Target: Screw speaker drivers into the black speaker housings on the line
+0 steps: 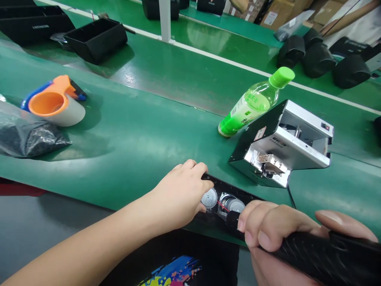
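Note:
My left hand (pixel 187 192) is closed on the left end of a long black speaker panel (pixel 218 183) at the bench's near edge, fingers over its far side. Two round speaker drivers with silver magnets, one a magnet (pixel 210 198) beside my fingers and the other a driver (pixel 233 203) further right, sit in the panel with a red wire between them. My right hand (pixel 276 226) is wrapped around a thick black electric screwdriver (pixel 324 254), whose front end points at the panel near the right driver. Its tip and the panel's right end are hidden by the hand.
Beyond the panel stand a silver-and-black screw feeder (pixel 282 147) and a green-capped bottle (pixel 253 103). A tape dispenser (pixel 56 101) and a plastic bag of dark small parts (pixel 32 137) lie left on the green bench (pixel 133 131). Black housings (pixel 95 39) and a white post (pixel 165 20) are farther back.

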Tool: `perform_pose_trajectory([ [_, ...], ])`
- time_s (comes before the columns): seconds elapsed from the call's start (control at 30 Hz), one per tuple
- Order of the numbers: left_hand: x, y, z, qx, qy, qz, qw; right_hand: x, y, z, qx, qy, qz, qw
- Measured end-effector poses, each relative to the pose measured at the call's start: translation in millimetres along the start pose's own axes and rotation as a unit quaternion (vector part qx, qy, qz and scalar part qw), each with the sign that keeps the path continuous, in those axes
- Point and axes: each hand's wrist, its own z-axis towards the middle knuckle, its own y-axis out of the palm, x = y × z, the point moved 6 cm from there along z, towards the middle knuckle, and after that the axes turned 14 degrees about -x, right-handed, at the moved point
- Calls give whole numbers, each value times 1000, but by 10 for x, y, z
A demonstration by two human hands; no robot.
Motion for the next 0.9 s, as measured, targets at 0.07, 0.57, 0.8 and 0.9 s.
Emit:
perform_pose_trajectory([
  [0.07,-1,-6,-2,-1,0,-3,1000,26,9,-23,9,-9,14,1000],
  [0.57,-5,10,-24,13,4,-6,1000,87,34,-145,-7,-85,1,996],
  [0.8,-12,25,-32,28,8,-10,1000,261,110,-261,-188,-84,-60,977],
  [0.9,-7,29,-53,32,10,-13,999,248,114,-265,-179,-90,-90,976],
])
